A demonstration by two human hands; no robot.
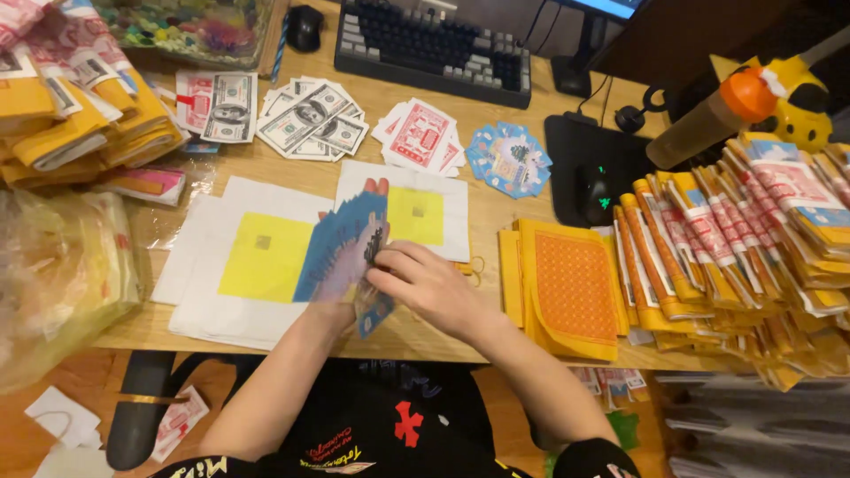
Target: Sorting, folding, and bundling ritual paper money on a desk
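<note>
Blue printed paper notes, fanned out into a wide spread (pixel 341 248), stand upright between both hands above the wooden desk (pixel 496 208). The left hand (pixel 354 265) is mostly hidden behind the fan, with only its fingertips (pixel 379 187) showing over the top edge, so it grips the notes from the back. The right hand (pixel 425 283) is curled at the fan's lower right corner, its fingers pinching the front notes.

Under the fan lie white paper sheets with yellow squares at their centres (pixel 266 257), overlapping on the desk. Farther back sit a loose pile of green-grey banknote-style papers (pixel 310 119), a spread of red and white printed cards (pixel 421 137) and a small fan of light blue printed cards (pixel 509 159). Just right of the right hand lies a stack of yellow papers with an orange patterned square (pixel 567 288), and beyond it rows of folded yellow and red paper bundles (pixel 744 239). A black computer mouse (pixel 595 190) rests on a dark pad, and a dark keyboard (pixel 434 49) lies at the back.
</note>
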